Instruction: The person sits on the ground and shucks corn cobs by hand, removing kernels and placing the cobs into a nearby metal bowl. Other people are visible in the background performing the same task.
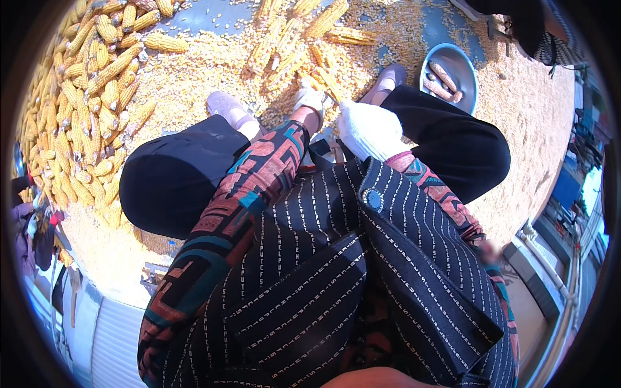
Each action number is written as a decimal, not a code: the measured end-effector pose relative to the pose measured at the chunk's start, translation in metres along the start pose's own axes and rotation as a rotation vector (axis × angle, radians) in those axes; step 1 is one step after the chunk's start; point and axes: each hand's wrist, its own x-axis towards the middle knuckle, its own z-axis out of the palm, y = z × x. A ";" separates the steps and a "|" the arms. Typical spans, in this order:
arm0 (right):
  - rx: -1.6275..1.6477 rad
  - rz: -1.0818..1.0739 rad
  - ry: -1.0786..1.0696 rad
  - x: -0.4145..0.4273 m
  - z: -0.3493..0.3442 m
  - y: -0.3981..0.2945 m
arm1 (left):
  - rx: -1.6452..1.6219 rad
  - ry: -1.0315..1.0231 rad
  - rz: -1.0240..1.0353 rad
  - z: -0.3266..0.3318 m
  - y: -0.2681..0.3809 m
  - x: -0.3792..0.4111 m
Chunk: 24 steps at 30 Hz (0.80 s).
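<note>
In the upper middle, my left hand (311, 99), in a pale, soiled work glove, is closed around the lower end of a yellow corn cob (311, 82). Just right of it, my right hand (371, 130) wears a white knitted glove and grips the near end of another corn cob (330, 83). Its fingertips are partly hidden. Beyond both hands, several corn cobs (286, 46) lie in a loose pile on loose corn kernels (208, 68). Both hands are between my bent knees.
A large heap of corn cobs (73, 121) fills the left. Near my right knee stands a metal basin (474, 80) holding several stripped cobs (439, 89). Kernels cover the ground to the right (529, 145). People are partly visible at the far left (29, 233) and top right (529, 24).
</note>
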 end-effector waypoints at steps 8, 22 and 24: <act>-0.046 -0.059 -0.153 0.004 0.016 0.018 | 0.281 0.044 0.039 0.008 0.019 -0.034; -0.012 0.096 -0.164 0.009 -0.025 -0.010 | 0.045 0.017 -0.005 0.007 0.024 -0.042; -0.014 0.074 -0.142 0.009 -0.021 -0.008 | 0.099 0.048 -0.019 0.008 0.029 -0.052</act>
